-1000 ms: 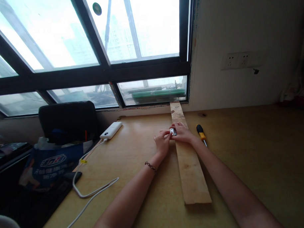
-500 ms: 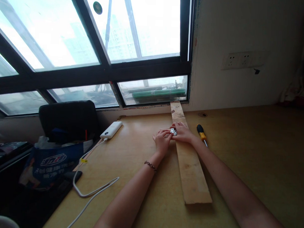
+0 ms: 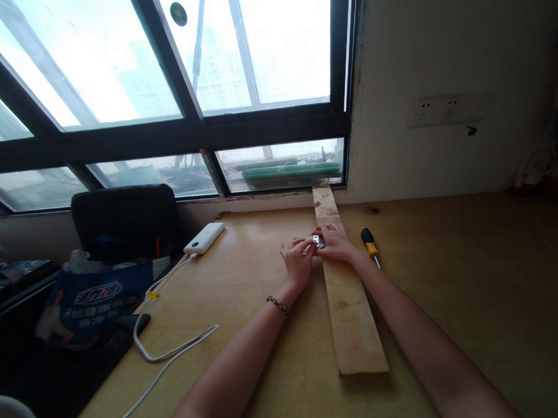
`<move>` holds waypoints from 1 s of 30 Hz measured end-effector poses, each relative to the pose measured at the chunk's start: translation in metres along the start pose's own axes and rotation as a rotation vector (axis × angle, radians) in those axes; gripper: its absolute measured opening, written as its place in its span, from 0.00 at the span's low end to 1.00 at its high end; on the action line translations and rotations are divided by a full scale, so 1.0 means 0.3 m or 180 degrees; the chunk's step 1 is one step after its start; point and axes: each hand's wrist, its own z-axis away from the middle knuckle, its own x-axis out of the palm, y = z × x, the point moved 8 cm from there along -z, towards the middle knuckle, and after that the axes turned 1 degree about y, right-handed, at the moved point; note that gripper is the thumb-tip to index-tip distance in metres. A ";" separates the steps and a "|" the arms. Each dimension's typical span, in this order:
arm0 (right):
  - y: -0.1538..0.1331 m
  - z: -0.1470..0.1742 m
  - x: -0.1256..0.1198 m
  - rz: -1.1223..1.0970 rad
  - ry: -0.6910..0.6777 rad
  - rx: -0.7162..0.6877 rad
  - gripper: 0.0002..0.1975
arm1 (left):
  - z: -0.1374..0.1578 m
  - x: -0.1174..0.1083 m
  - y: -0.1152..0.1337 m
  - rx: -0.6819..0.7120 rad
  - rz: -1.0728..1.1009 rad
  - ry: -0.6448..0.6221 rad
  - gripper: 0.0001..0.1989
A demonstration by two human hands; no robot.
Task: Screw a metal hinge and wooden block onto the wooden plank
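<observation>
A small silver metal hinge (image 3: 319,240) with dark screw holes is held between my two hands, over the wooden board (image 3: 351,312). My left hand (image 3: 299,258), with a braided bracelet on its wrist, grips the hinge's left side with its fingers. From the right, my right hand (image 3: 336,243) lies across the board with its fingers closed round the hinge's other side. My fingers partly cover the hinge. Just right of the board lies a screwdriver (image 3: 370,242) with a black and yellow handle.
On the table (image 3: 240,281) to the left, a white power bank (image 3: 205,238) trails a white cable (image 3: 177,352). A black chair (image 3: 125,216) and a blue bag (image 3: 97,306) stand beyond the left edge. The board's far end reaches the window (image 3: 280,163).
The hinge has tilted slightly between my fingers, and one of its plates now looks darker. My left hand has shifted very little; the board and screwdriver stay in place.
</observation>
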 end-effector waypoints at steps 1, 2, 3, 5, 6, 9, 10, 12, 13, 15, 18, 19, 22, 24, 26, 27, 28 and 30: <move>0.000 0.000 0.000 -0.0006 0.0005 -0.0001 0.26 | -0.001 0.002 -0.005 -0.0045 0.0056 -0.0002 0.07; 0.000 0.000 0.000 -0.0012 0.0010 -0.0002 0.27 | -0.001 0.005 -0.011 -0.0092 0.0111 -0.0011 0.07; 0.000 0.000 0.000 -0.0016 0.0009 -0.0005 0.27 | -0.001 0.007 -0.016 -0.0135 0.0159 -0.0024 0.07; -0.001 0.000 0.000 -0.0019 -0.0001 -0.0014 0.27 | -0.002 0.011 -0.023 -0.0185 0.0223 -0.0058 0.07; -0.001 0.000 0.000 -0.0017 -0.0008 -0.0015 0.27 | -0.002 0.012 -0.022 -0.0168 0.0233 -0.0080 0.06; 0.003 -0.002 0.004 -0.0012 -0.0030 0.0003 0.27 | -0.003 0.010 -0.002 0.0071 0.0182 -0.0144 0.05; 0.004 -0.002 0.005 -0.0012 -0.0033 0.0011 0.27 | -0.004 0.009 0.004 0.0161 0.0159 -0.0149 0.05; 0.007 -0.002 0.007 -0.0016 -0.0028 0.0016 0.27 | -0.008 0.008 0.006 0.0231 0.0171 -0.0123 0.05; 0.007 -0.002 0.007 -0.0018 -0.0021 0.0013 0.27 | -0.011 0.008 -0.002 0.0186 0.0217 -0.0087 0.05; 0.006 -0.001 0.006 -0.0019 -0.0012 0.0001 0.28 | -0.017 0.011 -0.027 -0.0012 0.0363 -0.0009 0.05; 0.006 0.000 0.004 -0.0006 -0.0010 0.0010 0.28 | -0.019 0.013 -0.050 -0.0203 0.0529 0.0075 0.06; 0.006 -0.001 0.005 0.0000 -0.0025 0.0017 0.28 | -0.018 0.011 -0.043 -0.0140 0.0529 0.0081 0.06; 0.008 -0.004 0.011 0.0028 -0.0111 0.0048 0.27 | -0.003 0.001 0.023 0.0411 0.0409 0.0027 0.04; 0.011 -0.006 0.014 0.0044 -0.0154 0.0079 0.26 | 0.013 -0.001 0.072 0.0782 0.0342 -0.0046 0.05; 0.012 -0.006 0.014 0.0042 -0.0171 0.0100 0.26 | 0.022 -0.002 0.095 0.0913 0.0327 -0.0063 0.05; 0.011 -0.005 0.012 0.0034 -0.0168 0.0099 0.26 | 0.019 -0.006 0.094 0.0879 0.0327 -0.0025 0.05; 0.010 -0.005 0.010 0.0024 -0.0160 0.0092 0.26 | 0.012 -0.013 0.084 0.0780 0.0326 0.0059 0.05; 0.005 -0.002 0.007 0.0001 -0.0150 0.0064 0.28 | -0.015 -0.041 0.033 0.0420 0.0292 0.0334 0.07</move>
